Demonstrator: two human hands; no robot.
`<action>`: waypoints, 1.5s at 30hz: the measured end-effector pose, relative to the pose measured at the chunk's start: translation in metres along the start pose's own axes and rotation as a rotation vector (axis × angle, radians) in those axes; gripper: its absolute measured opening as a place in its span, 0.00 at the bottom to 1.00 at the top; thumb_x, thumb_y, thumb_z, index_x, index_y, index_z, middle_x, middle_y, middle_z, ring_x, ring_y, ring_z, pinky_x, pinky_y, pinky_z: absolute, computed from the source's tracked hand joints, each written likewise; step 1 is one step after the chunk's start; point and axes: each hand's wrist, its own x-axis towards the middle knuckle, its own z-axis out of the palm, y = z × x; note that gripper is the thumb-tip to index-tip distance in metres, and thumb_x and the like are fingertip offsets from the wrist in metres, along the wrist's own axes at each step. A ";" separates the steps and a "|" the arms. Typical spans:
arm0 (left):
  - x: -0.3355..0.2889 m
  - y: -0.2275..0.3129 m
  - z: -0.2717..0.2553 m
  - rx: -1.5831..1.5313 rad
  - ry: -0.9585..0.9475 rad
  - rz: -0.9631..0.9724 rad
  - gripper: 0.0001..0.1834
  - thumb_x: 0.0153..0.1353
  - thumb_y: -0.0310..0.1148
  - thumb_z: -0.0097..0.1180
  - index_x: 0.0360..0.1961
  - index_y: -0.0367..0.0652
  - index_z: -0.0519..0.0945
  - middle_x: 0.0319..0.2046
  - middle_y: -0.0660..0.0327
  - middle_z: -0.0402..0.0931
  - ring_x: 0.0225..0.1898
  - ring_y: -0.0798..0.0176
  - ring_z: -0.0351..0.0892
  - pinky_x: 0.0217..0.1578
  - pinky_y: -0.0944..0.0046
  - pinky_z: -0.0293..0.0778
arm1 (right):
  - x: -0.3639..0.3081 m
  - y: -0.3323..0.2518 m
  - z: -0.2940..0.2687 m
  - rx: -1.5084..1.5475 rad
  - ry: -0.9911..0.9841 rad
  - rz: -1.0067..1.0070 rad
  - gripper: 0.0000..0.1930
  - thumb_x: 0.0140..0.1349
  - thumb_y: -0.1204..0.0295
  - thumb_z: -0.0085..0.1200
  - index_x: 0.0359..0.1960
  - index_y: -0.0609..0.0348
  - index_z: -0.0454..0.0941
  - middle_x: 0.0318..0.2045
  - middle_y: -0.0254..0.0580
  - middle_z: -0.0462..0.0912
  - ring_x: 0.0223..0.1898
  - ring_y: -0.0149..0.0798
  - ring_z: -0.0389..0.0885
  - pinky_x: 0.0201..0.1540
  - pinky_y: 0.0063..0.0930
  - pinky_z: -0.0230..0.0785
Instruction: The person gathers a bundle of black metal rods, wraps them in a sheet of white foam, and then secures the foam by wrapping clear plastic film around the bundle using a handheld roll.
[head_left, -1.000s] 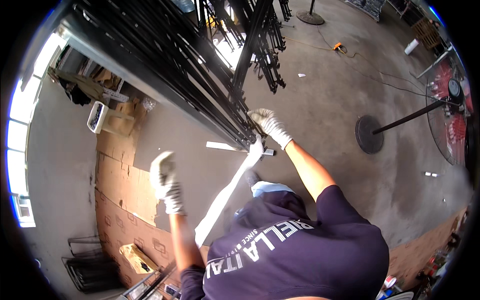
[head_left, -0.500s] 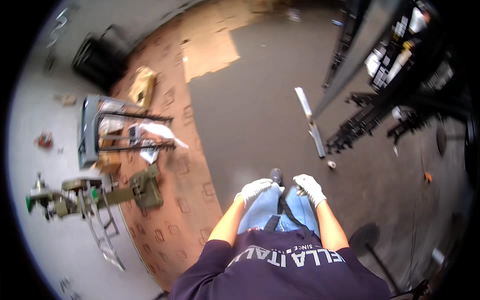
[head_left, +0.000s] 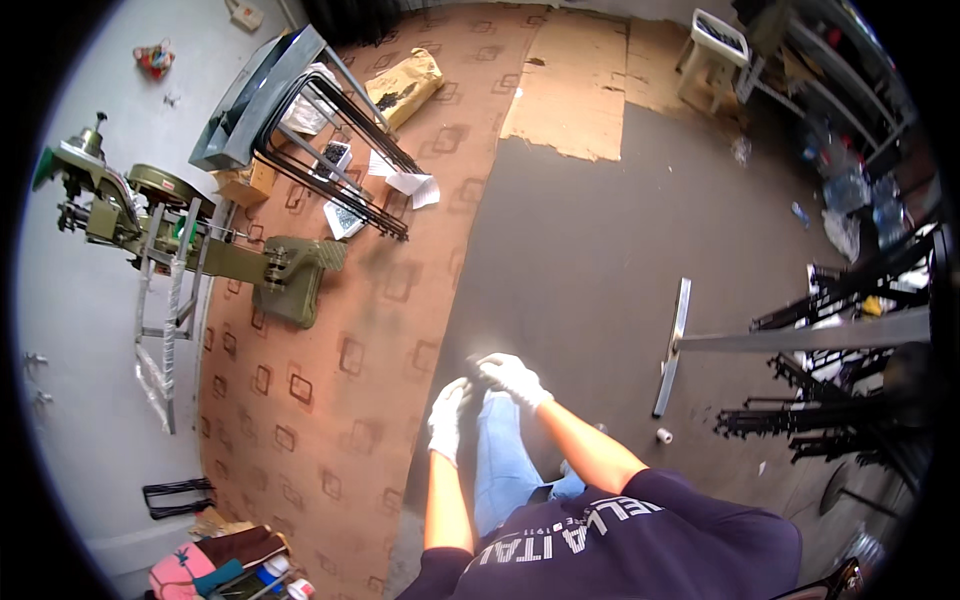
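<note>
White work gloves cover both of my hands, which are held out in front of my jeans [head_left: 505, 460]. My left hand [head_left: 447, 420] has its fingers loosely bent and holds nothing I can see. Close to it, a little farther out, my right hand [head_left: 512, 378] has curved fingers, also with nothing visible in them. A blurred dark shape, probably my shoe, lies beyond the right fingertips. The two hands are near each other but do not appear to touch.
On the left stand an olive-green pedal machine [head_left: 290, 275] and a grey metal stand with black rods [head_left: 335, 165]. A metal post with a flat crossbar [head_left: 672, 350] and racks of black parts [head_left: 800, 400] are at right. Cardboard [head_left: 570, 90] covers the far floor.
My view has turned left, and the green machine and stand show more fully. Both hands have shifted left in the picture and come closer together.
</note>
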 end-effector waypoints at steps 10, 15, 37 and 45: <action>0.156 0.062 -0.146 -0.184 0.243 -0.268 0.17 0.60 0.34 0.44 0.50 0.38 0.70 0.46 0.53 0.73 0.45 0.59 0.74 0.49 0.62 0.65 | 0.278 -0.081 -0.003 -0.131 -0.009 0.220 0.21 0.56 0.60 0.47 0.48 0.61 0.71 0.41 0.42 0.77 0.40 0.35 0.76 0.47 0.27 0.66; 0.254 0.114 -0.187 -0.196 0.304 -0.375 0.16 0.59 0.32 0.47 0.47 0.37 0.72 0.43 0.53 0.75 0.42 0.59 0.76 0.44 0.64 0.69 | 0.512 -0.105 -0.034 0.612 0.088 0.230 0.17 0.57 0.67 0.50 0.46 0.62 0.71 0.41 0.45 0.76 0.41 0.39 0.76 0.45 0.29 0.69; 0.644 0.293 -0.203 0.040 0.310 -0.812 0.14 0.58 0.31 0.50 0.44 0.38 0.74 0.41 0.56 0.75 0.44 0.62 0.72 0.49 0.65 0.66 | 1.027 0.041 -0.042 0.618 0.720 0.137 0.09 0.53 0.70 0.52 0.35 0.58 0.74 0.33 0.33 0.76 0.37 0.29 0.71 0.43 0.22 0.64; 0.637 0.347 -0.194 1.200 -0.440 0.394 0.25 0.50 0.38 0.52 0.53 0.51 0.70 0.54 0.49 0.61 0.54 0.38 0.59 0.57 0.41 0.48 | 0.742 -0.113 0.002 -0.315 0.358 -0.474 0.07 0.52 0.67 0.48 0.24 0.56 0.70 0.23 0.35 0.70 0.26 0.36 0.69 0.30 0.27 0.64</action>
